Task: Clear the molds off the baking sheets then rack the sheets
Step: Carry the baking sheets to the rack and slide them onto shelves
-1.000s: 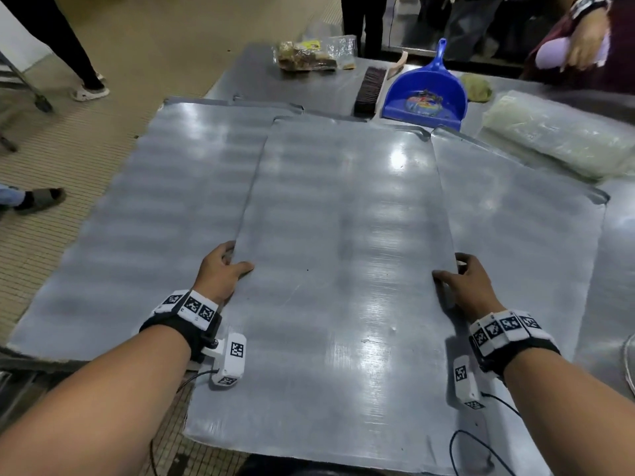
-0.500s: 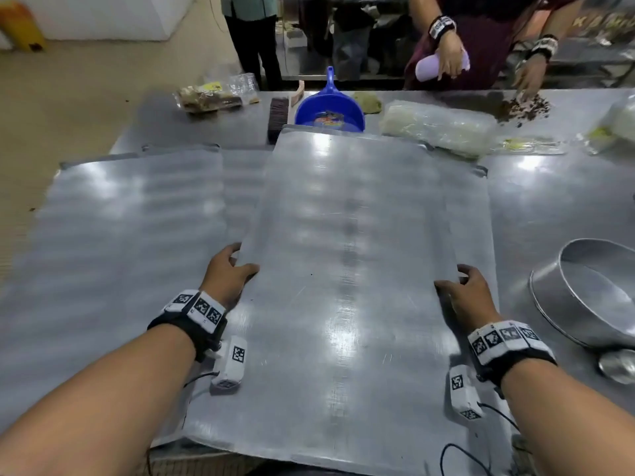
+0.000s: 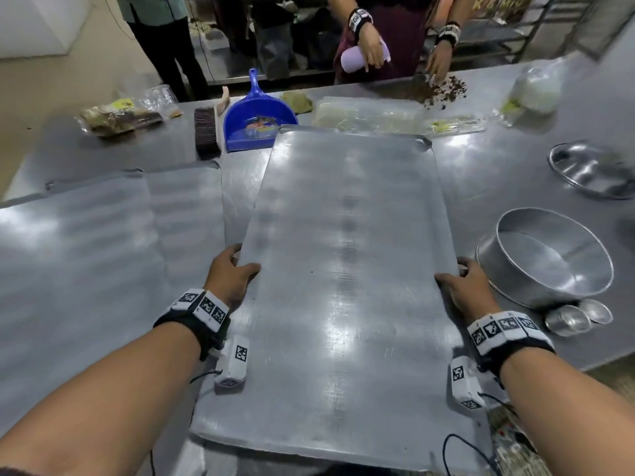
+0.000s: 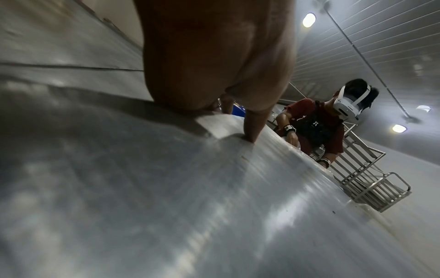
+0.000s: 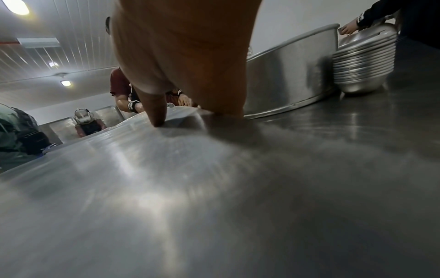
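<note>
A long bare metal baking sheet [image 3: 343, 286] is held lengthwise in front of me, lifted over the steel table. My left hand [image 3: 230, 274] grips its left edge, thumb on top and fingers curled under. My right hand [image 3: 462, 286] grips the right edge the same way. In the left wrist view my left hand [image 4: 247, 120] has its thumb pressed on the sheet [image 4: 190, 206]. The right wrist view shows my right hand [image 5: 190, 105] and its thumb on the sheet [image 5: 166, 188]. Two more sheets [image 3: 86, 252] lie flat on the left. A round cake mold [image 3: 546, 259] and small molds [image 3: 577, 317] sit to the right.
A blue dustpan [image 3: 257, 115], a brush [image 3: 205, 132] and plastic bags [image 3: 367, 115] lie past the sheet's far end. A shallow metal dish [image 3: 591, 170] sits at the right. A person [image 3: 395, 39] works crumbs across the table. A metal rack [image 4: 371, 182] stands behind.
The sheet in my hands has swung to the right, off the other sheets and towards the round mold. Both hands keep their grip on its edges.
</note>
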Demonstrator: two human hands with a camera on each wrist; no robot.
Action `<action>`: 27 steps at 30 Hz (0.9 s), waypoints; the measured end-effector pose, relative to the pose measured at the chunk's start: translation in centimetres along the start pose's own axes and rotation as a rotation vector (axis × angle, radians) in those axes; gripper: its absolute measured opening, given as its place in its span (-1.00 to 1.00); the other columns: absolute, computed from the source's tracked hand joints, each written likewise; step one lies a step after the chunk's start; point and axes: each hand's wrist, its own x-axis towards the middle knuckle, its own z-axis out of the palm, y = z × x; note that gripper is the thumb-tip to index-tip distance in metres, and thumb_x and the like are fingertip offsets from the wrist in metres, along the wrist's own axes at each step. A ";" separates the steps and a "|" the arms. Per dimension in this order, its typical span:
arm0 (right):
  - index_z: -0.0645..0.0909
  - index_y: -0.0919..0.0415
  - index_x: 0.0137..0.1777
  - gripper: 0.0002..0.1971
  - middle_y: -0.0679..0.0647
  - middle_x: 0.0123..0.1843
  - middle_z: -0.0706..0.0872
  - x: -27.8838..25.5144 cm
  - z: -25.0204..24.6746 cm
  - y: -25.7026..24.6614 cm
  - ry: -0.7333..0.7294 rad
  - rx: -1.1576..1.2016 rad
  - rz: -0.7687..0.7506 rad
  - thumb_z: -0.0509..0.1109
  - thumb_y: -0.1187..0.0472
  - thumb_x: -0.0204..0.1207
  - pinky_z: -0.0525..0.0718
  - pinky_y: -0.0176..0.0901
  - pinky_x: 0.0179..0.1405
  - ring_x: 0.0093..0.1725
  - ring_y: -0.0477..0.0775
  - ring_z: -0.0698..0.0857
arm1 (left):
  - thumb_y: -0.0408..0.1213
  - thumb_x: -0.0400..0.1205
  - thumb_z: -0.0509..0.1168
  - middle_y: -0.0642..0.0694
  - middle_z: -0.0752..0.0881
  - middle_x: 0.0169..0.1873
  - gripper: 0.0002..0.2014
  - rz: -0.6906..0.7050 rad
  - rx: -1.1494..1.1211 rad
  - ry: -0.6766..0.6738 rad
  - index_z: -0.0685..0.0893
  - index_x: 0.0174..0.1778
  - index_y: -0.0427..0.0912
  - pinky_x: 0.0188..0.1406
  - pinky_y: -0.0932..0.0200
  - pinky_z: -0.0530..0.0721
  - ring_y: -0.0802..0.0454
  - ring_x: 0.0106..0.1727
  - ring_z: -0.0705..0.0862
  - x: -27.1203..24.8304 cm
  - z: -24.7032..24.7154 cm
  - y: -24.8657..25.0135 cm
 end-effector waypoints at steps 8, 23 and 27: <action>0.52 0.30 0.48 -0.47 0.24 0.27 0.72 1.0 0.4 0.2 -0.069 -0.183 0.039 0.52 0.34 0.51 0.56 -0.11 0.15 0.22 0.26 0.71 | -0.47 0.55 0.48 -0.09 0.80 0.10 -0.64 -0.045 0.213 -0.022 0.68 0.23 -0.11 0.25 -0.15 0.74 -0.14 0.12 0.79 0.8 0.5 0.1; 0.59 0.18 0.35 -0.41 0.35 0.26 0.66 2.3 0.7 1.2 0.078 -0.483 0.025 0.54 0.02 0.31 0.63 0.18 0.24 0.24 0.42 0.64 | -0.35 0.60 0.47 -0.10 0.72 0.04 -0.58 -0.054 0.548 -0.044 0.66 0.40 -0.13 0.06 0.21 0.52 -0.06 0.01 0.68 0.5 0.8 0.8; 0.62 0.23 -0.17 -0.79 0.16 -0.17 0.72 1.6 0.0 1.3 0.017 -0.434 -0.028 0.56 0.15 0.35 0.59 -0.01 -0.15 -0.10 0.30 0.71 | -0.34 0.58 0.50 -0.01 0.71 0.06 -0.62 -0.058 0.561 -0.069 0.68 0.32 -0.07 0.06 0.21 0.52 -0.04 0.00 0.67 0.9 0.7 0.8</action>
